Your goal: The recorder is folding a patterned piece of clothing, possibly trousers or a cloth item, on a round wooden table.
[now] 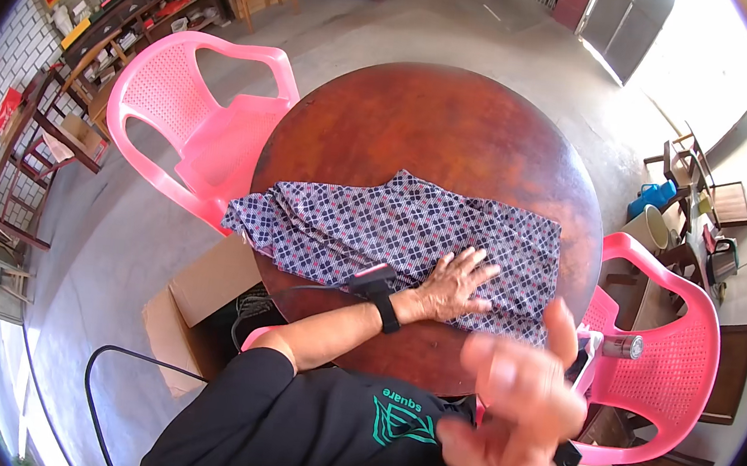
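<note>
A folded cloth garment (pixel 374 226) with a navy, white and red pattern lies across the near half of a round brown wooden table (pixel 439 124). My left hand (pixel 456 289) rests palm down on its right part, fingers spread, gripping nothing. A black strap with a small device (pixel 375 284) and a cable is around that wrist. Raised close to the camera, my right hand (pixel 519 405) is blurred, with its fingers apart and bent. Nothing shows in it. It appears above the table's near right edge and hides part of that edge.
Pink plastic armchairs stand left (pixel 220 128) and right (pixel 654 358) of the table; a metal flask (pixel 622 346) lies on the right one. An open cardboard box (pixel 202 304) with cables is at the near left. A black cable (pixel 92 374) loops beside me.
</note>
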The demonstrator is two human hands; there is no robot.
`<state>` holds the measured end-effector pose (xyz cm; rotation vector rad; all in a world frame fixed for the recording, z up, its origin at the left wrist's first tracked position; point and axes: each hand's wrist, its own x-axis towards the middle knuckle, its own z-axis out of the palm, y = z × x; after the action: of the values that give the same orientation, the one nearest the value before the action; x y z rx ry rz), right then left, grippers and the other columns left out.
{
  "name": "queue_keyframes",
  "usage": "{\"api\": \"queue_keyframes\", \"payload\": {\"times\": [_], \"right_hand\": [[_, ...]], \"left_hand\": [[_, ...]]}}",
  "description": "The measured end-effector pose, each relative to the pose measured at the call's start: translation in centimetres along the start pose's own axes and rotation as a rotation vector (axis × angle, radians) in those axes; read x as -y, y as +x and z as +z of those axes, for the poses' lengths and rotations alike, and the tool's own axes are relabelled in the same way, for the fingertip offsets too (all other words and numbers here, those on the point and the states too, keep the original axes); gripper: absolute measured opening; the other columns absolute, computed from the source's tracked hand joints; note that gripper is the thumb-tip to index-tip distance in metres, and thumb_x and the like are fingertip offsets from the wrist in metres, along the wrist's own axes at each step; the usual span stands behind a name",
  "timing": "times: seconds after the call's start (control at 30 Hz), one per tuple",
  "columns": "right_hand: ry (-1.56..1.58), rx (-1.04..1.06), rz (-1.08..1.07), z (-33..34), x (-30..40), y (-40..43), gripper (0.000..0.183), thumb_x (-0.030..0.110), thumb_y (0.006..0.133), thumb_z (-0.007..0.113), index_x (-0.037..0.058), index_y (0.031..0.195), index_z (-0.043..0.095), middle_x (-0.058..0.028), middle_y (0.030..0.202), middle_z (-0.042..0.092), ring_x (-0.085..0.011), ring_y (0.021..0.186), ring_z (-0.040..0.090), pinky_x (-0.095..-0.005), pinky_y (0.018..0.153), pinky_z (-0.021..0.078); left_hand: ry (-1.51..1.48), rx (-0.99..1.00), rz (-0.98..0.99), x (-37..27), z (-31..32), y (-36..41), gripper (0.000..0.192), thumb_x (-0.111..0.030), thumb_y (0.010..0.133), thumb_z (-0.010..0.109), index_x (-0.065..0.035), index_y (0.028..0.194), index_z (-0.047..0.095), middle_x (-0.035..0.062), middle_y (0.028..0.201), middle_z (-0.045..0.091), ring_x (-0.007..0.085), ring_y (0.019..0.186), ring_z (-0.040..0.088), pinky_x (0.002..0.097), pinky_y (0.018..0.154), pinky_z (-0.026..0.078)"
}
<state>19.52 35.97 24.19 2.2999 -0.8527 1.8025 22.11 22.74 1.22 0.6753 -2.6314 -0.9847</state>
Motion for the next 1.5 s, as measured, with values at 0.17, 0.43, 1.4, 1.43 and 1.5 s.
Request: {"api": "queue_keyframes", "payload": {"times": [0.17, 0.43, 1.4, 1.43, 1.5], "right_hand": [[-0.464, 0.266, 0.347, -2.1, -8.3, -3.8, 0.057, 0.025, 0.082, 0.065, 0.0032, 0.133, 0.047, -0.022, 0.134, 0.048, -0.0369, 0.125, 0.046, -0.0497, 0.106, 0.0289], [-0.78, 0.659, 0.926, -4.9, -17.4, -17.0, 0.062, 0.042, 0.092, 0.053, 0.0131, 0.145, 0.036, -0.0158, 0.149, 0.034, -0.0352, 0.139, 0.027, -0.0537, 0.11, 0.0202], [-1.052, 0.626, 1.223, -10.4, -17.7, -22.9, 0.055, 0.039, 0.091, 0.051, 0.0245, 0.143, 0.04, -0.0128, 0.153, 0.029, -0.0343, 0.141, 0.024, -0.0607, 0.109, 0.0195], [-1.14, 0.653, 1.265, -9.7, -17.6, -21.8, 0.059, 0.038, 0.089, 0.056, 0.0234, 0.143, 0.039, -0.0139, 0.153, 0.027, -0.0349, 0.142, 0.023, -0.0607, 0.108, 0.0207], [-1.192, 0.559, 1.183, -7.7, -17.4, -19.6, 0.065, 0.036, 0.085, 0.063, 0.0223, 0.143, 0.038, -0.0159, 0.152, 0.027, -0.0355, 0.141, 0.022, -0.06, 0.107, 0.0221]], "left_hand": [[0.151, -0.471, 0.044, 4.5, -2.6, 2.9, 0.062, -0.041, 0.085, 0.059, -0.0079, 0.135, 0.046, 0.0193, 0.138, 0.043, 0.0355, 0.131, 0.035, 0.056, 0.105, 0.026], [0.499, -0.428, -0.198, 8.0, -5.2, 1.1, 0.062, -0.043, 0.085, 0.06, -0.0121, 0.136, 0.046, 0.0167, 0.141, 0.04, 0.0353, 0.135, 0.03, 0.0567, 0.108, 0.021], [0.447, -0.232, 0.098, 1.3, 1.3, -1.4, 0.076, -0.053, 0.084, 0.057, -0.0115, 0.144, 0.036, 0.022, 0.149, 0.026, 0.0397, 0.139, 0.022, 0.0586, 0.11, 0.018], [0.439, -0.214, 0.085, 1.0, 1.3, -1.4, 0.077, -0.052, 0.084, 0.058, -0.0113, 0.145, 0.034, 0.0218, 0.15, 0.025, 0.0391, 0.139, 0.022, 0.0582, 0.11, 0.018], [0.427, -0.221, 0.077, 0.8, 1.2, -1.5, 0.078, -0.048, 0.084, 0.061, -0.0098, 0.145, 0.033, 0.0219, 0.15, 0.024, 0.0381, 0.139, 0.023, 0.0579, 0.111, 0.018]]}}
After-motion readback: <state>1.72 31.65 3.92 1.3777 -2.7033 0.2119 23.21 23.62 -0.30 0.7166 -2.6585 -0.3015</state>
